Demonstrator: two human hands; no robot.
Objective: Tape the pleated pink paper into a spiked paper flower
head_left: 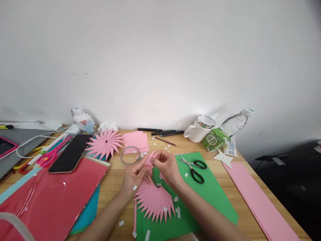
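Note:
Both my hands meet above the green paper (213, 201), at the middle of the desk. Between my left hand (135, 174) and my right hand (167, 165) is a small folded pink paper piece (149, 158) with pointed tips; the fingers of each hand pinch it. Just below lies a fan of pointed pink paper pieces (157, 202), its upper part hidden by my left fingers. A bit of white tape (134, 187) sticks to the back of my left hand. Black-handled scissors (195, 166) rest spread on the green paper, right of my right hand.
A finished pink paper pinwheel (106, 140), a tape roll (130, 147) and pink squares (135, 139) lie left. Pens (170, 133), a white mug (200, 129), a green box (213, 140) and a bottle (234, 124) stand behind. Pink strips (258, 201) lie right; a phone (70, 154) left.

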